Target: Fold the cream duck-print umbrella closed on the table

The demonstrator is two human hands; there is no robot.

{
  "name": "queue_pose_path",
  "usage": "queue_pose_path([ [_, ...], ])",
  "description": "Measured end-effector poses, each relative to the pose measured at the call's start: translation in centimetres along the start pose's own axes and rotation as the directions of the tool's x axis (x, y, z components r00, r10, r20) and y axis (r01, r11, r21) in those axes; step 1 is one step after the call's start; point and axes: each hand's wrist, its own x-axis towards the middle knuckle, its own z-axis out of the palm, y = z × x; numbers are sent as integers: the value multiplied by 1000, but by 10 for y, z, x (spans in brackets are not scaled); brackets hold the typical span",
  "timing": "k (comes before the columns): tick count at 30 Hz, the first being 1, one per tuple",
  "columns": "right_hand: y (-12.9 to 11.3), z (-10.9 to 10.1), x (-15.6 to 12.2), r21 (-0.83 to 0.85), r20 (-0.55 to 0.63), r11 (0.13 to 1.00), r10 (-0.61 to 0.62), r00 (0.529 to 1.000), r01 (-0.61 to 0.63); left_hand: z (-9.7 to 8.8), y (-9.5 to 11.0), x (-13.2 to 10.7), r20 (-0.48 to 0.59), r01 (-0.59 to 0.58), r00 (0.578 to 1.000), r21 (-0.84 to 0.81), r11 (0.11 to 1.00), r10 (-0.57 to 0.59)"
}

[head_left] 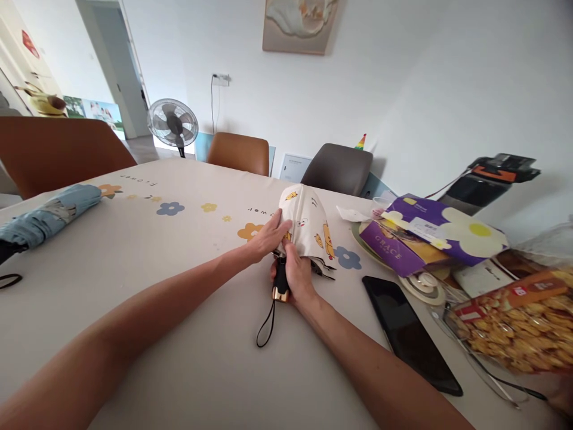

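A folded white umbrella with yellow cartoon figures lies in both my hands over the middle of the table. Its canopy points away from me, and the loose fabric edge and some dark ribs spread out at the lower right. My left hand grips the left side of the canopy, fingers against the cloth. Wrapped round the top of the black handle and the canopy's lower edge is my right hand; some of its fingers are hidden behind the handle. A black wrist strap hangs from the gold handle end onto the tablecloth.
A blue folded umbrella lies at the left. On the right are a black phone, purple boxes, a snack bag and cables. Chairs and a fan stand beyond the flower-printed tablecloth.
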Motion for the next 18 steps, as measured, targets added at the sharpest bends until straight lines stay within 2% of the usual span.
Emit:
queue_pose_path([
  [3,0,0,-2,-7,31,1000,12,999,-12,-2,0,0,76,47,997,-192,980,-32],
  [6,1,0,-5,-20,91,1000,-3,996,5,-6,-3,2,227,147,972,-416,898,-54],
  [8,1,0,-7,-36,134,999,-13,991,18,-10,-4,3,288,215,955,-506,836,-71],
  [13,3,0,-11,-89,266,994,-45,963,71,-24,-5,4,364,339,923,-621,707,-124],
  [18,7,1,-8,-72,298,992,-77,951,103,-26,-1,5,361,376,918,-670,640,-163],
])
